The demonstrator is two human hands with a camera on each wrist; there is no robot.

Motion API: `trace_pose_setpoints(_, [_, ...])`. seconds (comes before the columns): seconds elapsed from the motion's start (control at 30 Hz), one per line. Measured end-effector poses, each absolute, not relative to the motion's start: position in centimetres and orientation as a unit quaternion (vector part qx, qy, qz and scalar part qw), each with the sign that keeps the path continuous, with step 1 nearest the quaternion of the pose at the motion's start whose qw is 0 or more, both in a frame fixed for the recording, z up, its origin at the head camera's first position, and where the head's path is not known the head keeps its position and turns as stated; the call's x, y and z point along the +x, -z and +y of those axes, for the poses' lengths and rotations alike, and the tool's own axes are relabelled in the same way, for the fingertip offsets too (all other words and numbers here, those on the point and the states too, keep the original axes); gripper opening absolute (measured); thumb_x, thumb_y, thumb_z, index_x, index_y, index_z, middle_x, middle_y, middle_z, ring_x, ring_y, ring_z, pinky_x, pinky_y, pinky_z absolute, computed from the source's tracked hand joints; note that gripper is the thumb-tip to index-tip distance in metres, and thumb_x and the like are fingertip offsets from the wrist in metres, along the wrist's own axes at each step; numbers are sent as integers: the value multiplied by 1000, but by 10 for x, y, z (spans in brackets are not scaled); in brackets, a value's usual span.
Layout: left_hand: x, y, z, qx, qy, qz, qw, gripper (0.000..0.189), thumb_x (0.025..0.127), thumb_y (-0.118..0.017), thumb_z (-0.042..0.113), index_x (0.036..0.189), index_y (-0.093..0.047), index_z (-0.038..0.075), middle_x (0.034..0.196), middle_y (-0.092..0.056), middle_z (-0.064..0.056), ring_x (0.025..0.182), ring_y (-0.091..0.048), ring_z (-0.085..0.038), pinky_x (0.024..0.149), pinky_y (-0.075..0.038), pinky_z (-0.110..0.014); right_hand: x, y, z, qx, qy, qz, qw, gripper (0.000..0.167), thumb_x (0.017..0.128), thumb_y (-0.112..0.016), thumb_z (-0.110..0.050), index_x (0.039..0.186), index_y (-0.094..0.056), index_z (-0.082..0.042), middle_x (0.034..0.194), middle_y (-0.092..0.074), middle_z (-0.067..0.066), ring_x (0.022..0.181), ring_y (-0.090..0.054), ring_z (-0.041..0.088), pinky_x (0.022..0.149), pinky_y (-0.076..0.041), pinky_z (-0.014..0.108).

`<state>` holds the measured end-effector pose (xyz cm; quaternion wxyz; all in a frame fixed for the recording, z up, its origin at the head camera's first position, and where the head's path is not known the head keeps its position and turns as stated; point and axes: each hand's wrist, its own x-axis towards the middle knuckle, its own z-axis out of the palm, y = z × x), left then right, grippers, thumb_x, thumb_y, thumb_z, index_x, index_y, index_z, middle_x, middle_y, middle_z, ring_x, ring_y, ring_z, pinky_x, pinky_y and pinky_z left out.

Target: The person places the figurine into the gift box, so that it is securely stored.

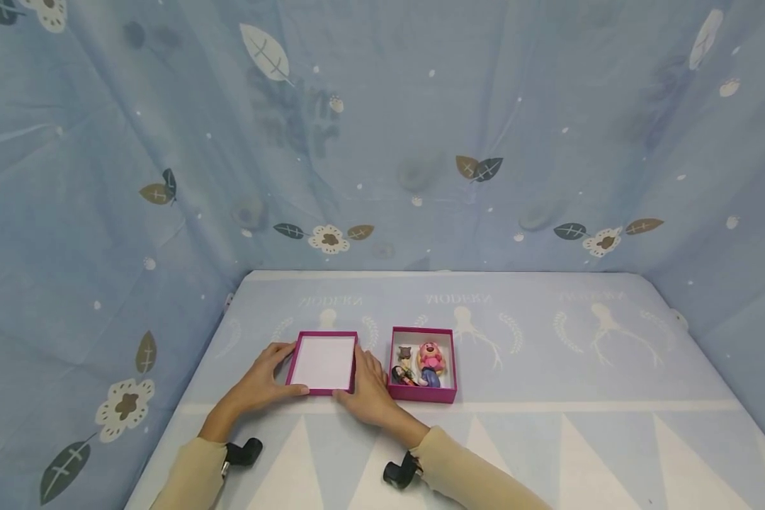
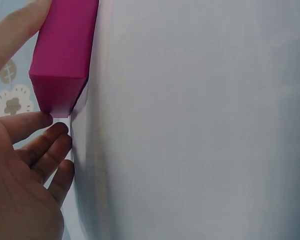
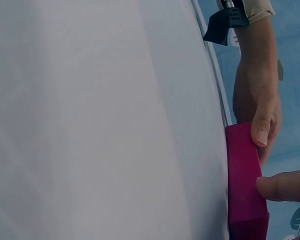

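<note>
A magenta box lid (image 1: 324, 363) with a white inside lies open side up on the table. My left hand (image 1: 266, 379) grips its left side, thumb at the near left corner and fingers at the far left. Along the right side, my right hand (image 1: 368, 391) holds the lid, its thumb on the near wall; the right wrist view shows that thumb (image 3: 285, 187) touching the magenta wall. Just right of this hand stands a magenta box (image 1: 422, 394) containing a pink bear figure (image 1: 431, 358), a small grey-headed figure (image 1: 404, 355) and a dark-haired figure (image 1: 401, 375).
A pale blue and white patterned cloth (image 1: 586, 425) covers the table. Blue curtains (image 1: 382, 142) with leaf and flower prints hang behind it and at both sides. A black wrist camera (image 1: 400, 474) sits at each sleeve.
</note>
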<state>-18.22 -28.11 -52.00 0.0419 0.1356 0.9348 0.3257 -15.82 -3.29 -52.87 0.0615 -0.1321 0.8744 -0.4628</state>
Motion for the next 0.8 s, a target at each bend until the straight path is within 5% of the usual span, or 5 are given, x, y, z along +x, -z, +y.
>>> trace_pose_setpoints(0.8, [-182,489,-285,156,-310,938,-7,108,64,-88,50,147,-40,-1,129,-56,-17,118,-55,-37,96,-48,-60,-160,497,-38,-144,467,872,29,92,84,-76,-23,155,-20,-3,156,-30,17,142,-27,36,108,-28,59])
